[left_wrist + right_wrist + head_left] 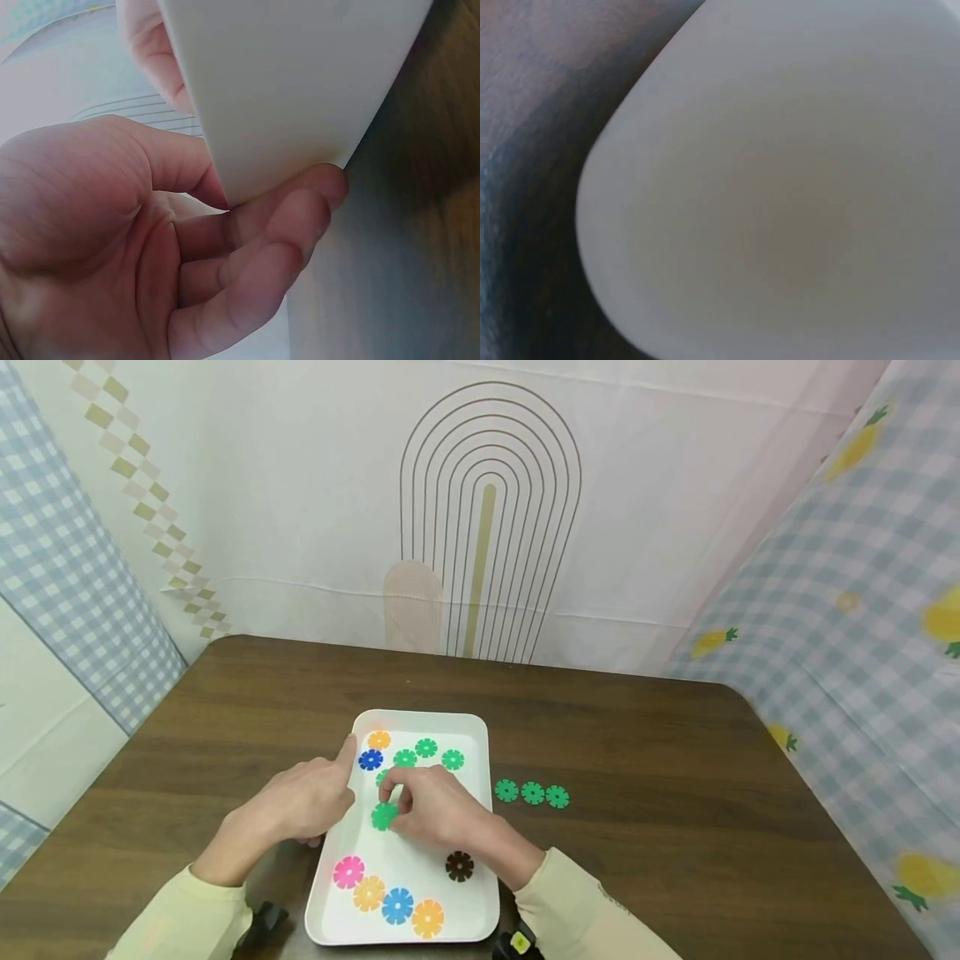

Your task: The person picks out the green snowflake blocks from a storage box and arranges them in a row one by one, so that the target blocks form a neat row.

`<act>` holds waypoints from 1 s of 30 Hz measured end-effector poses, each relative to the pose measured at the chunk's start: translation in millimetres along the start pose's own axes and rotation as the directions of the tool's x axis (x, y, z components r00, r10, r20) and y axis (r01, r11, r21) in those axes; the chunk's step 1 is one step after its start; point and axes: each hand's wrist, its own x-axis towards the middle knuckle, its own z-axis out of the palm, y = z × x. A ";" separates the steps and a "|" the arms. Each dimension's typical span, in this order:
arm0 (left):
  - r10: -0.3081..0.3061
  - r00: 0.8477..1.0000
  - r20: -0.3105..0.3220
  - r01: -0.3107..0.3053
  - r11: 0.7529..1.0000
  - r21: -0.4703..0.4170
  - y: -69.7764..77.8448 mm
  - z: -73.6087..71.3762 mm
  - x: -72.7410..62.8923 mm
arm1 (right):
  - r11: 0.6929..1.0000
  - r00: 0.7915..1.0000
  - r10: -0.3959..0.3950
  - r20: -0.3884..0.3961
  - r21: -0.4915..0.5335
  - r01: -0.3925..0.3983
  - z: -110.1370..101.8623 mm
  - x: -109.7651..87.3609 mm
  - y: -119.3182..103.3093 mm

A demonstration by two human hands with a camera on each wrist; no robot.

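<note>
My left hand (311, 797) grips the left edge of a white tray (330, 910). In the left wrist view, several fingers (247, 292) curl beneath the tray's wall (285, 82). Over the tray, my right hand (442, 806) pinches a green notched disc (384, 816) between thumb and index finger. Another green disc (381, 777), partly covered by the index finger, lies just beyond it. More green discs (426, 747) lie towards the tray's far end, near a dark blue disc (371, 760) and an orange disc (378, 740). The right wrist view holds only a blurred, pale rounded surface.
Along the tray's near end lie a pink disc (348, 872), two orange discs (427, 918) and a light blue disc (397, 906). A dark brown disc (459, 866) is under the right wrist. Three green discs (532, 792) form a row on the wooden table (675, 810), right of the tray.
</note>
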 end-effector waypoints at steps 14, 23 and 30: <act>-0.027 1.000 0.002 0.027 0.999 -0.028 -0.7 1.7 -0.6 | 0.983 0.999 0.046 0.017 0.177 -0.049 -6.6 -2.3 4.8; -0.023 1.000 0.005 0.023 1.000 -0.008 0.1 1.1 -0.8 | 0.960 0.999 0.053 -0.005 0.276 -0.050 -19.9 -9.3 7.7; -0.035 0.999 0.008 0.035 0.999 -0.009 0.8 2.0 -0.8 | 0.950 0.998 0.053 -0.043 0.310 -0.037 -34.4 -18.2 15.6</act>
